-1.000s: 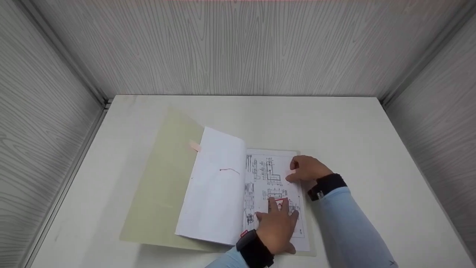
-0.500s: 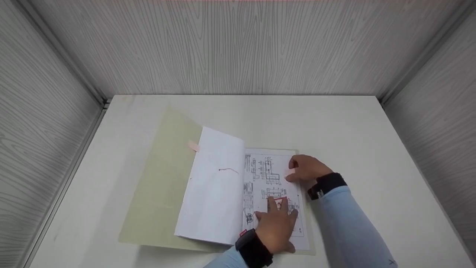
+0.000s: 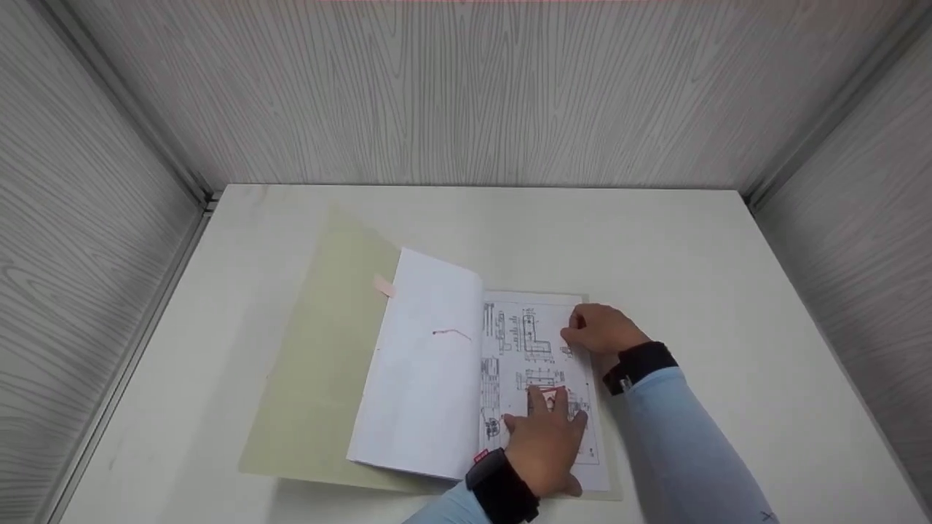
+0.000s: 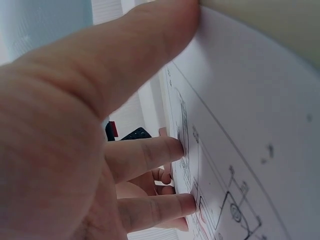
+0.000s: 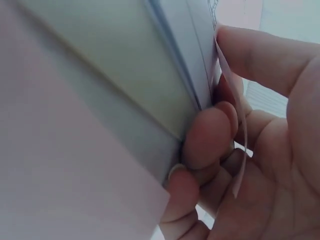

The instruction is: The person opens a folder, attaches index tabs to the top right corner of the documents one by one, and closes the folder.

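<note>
An open booklet with a pale green cover [image 3: 306, 378] lies on the table. Its turned white pages [image 3: 419, 378] lean left, and a page of technical drawings [image 3: 506, 393] faces up on the right. My left hand [image 3: 542, 444] rests spread on that page's lower part, partly covering a red mark. At the page's right edge, my right hand [image 3: 601, 331] has thumb and fingers together. The right wrist view shows a thin pink sticky note [image 5: 241, 175] under its thumb, with other fingers behind the sheets. A broad pinkish surface at left there is too blurred to identify.
A small pink tab [image 3: 384, 285] sticks out from the turned pages. The white table [image 3: 677, 247] is bounded by grey wood-grain panels [image 3: 466, 94] at the back and both sides.
The right thumb has shifted slightly up along the page edge, and the pink between its fingers no longer shows in the head view. The left hand and the booklet stay in place.
</note>
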Demonstrator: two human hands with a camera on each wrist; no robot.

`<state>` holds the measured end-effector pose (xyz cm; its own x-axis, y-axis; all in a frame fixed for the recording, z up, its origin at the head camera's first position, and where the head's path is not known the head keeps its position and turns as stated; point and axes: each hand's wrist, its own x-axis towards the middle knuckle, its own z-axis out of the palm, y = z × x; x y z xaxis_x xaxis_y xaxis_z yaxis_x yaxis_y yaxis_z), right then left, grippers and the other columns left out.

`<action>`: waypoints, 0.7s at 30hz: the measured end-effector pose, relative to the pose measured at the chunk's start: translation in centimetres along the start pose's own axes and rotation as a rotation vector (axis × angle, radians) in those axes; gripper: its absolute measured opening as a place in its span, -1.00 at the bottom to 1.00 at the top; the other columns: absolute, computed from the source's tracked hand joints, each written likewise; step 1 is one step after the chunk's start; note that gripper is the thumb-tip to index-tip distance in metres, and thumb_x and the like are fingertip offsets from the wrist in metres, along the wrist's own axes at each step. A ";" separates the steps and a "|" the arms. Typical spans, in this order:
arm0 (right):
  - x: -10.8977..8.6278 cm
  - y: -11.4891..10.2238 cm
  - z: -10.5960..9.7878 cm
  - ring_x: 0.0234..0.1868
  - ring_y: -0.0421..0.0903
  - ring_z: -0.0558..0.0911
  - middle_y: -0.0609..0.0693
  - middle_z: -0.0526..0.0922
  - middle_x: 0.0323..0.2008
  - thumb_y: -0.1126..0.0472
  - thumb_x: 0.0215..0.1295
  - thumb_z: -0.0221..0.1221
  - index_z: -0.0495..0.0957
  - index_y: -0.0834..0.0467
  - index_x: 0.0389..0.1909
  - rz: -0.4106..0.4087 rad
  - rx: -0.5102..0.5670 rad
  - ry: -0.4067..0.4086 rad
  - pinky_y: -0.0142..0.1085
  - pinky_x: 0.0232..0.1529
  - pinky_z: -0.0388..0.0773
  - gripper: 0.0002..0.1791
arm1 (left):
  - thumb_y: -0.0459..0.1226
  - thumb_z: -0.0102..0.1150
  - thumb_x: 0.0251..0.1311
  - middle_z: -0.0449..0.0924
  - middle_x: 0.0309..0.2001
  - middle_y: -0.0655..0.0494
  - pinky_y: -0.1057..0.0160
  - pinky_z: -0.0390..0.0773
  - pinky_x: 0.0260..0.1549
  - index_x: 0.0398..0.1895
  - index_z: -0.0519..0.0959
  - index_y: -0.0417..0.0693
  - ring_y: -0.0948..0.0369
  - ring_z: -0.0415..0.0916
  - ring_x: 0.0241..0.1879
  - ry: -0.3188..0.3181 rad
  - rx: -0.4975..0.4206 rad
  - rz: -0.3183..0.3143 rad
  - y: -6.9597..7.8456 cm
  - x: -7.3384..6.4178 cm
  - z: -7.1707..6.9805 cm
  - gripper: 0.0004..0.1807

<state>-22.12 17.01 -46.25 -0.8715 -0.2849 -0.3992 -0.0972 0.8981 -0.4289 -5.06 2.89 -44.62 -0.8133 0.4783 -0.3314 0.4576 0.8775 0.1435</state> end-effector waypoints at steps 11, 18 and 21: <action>-0.3 -0.1 0.2 -0.36 -0.02 0.49 0.02 0.55 -0.36 -0.03 0.12 0.30 0.49 0.12 -0.26 0.017 -0.004 -0.010 -0.24 -0.38 0.38 -0.66 | 0.33 0.43 -0.35 0.13 0.44 0.03 -0.38 0.49 -0.33 0.41 0.26 0.36 -0.25 0.13 0.33 -0.021 -0.030 -0.017 0.2 -0.1 -0.1 0.10; 0.3 0.4 0.2 -0.31 -0.02 0.50 0.03 0.54 -0.31 0.01 0.20 0.22 0.49 0.12 -0.22 -0.027 -0.014 -0.043 -0.23 -0.35 0.41 -0.72 | 0.30 0.47 -0.37 0.15 0.42 -0.01 -0.41 0.47 -0.35 0.39 0.30 0.30 -0.29 0.14 0.30 0.020 -0.060 -0.021 -0.1 -0.2 0.2 0.10; 0.3 1.0 -0.1 -0.28 -0.01 0.49 0.03 0.52 -0.30 0.09 0.26 0.16 0.49 0.10 -0.23 -0.046 0.002 -0.055 -0.22 -0.31 0.39 -0.82 | 0.29 0.48 -0.38 0.17 0.41 -0.02 -0.40 0.48 -0.36 0.39 0.31 0.29 -0.30 0.15 0.29 0.038 -0.067 -0.012 0.0 -0.3 0.2 0.09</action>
<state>-22.48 17.85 -46.71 -0.8383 -0.3442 -0.4228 -0.1358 0.8829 -0.4496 -4.76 2.72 -44.67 -0.8319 0.4679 -0.2983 0.4240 0.8828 0.2022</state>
